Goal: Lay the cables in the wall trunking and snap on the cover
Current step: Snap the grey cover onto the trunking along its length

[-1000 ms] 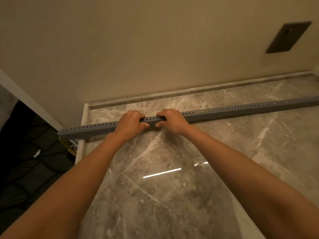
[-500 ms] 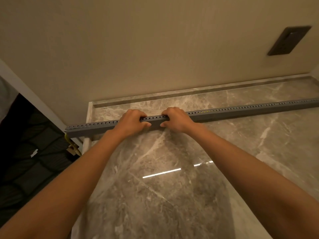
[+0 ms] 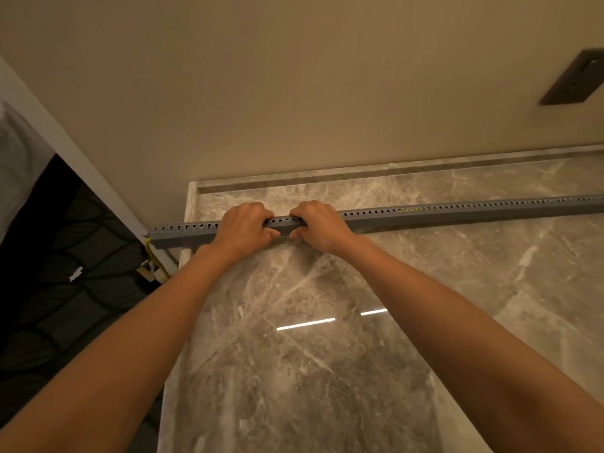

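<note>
Where the two bare forearms meet, the left hand (image 3: pixel 243 228) and the right hand (image 3: pixel 318 225) are seen side by side, nearly touching, both closed over the trunking (image 3: pixel 425 214). The fingers of each are curled over its top edge, and the thumbs are pressed against its near face, so that a short stretch of it shows between the two hands.

The trunking is a long, narrow grey plastic channel. A row of small holes or slots is carried along its upper part, and its near face is plain and flat. It is laid across the counter (image 3: pixel 327 371) from left to right, roughly parallel to the wall (image 3: pixel 294 93) and a little apart from it. Its left end is carried past the counter's left edge, and its right end is cut off by the frame. Faint yellow is glimpsed through a few holes to the right of the hands, and a yellow cable (image 3: pixel 153 256) hangs below the left end. Whether a cover is fitted cannot be told.

The counter is of glossy grey-brown marble with pale veins. A dark plate (image 3: pixel 572 80) is fixed to the beige wall at upper right.
</note>
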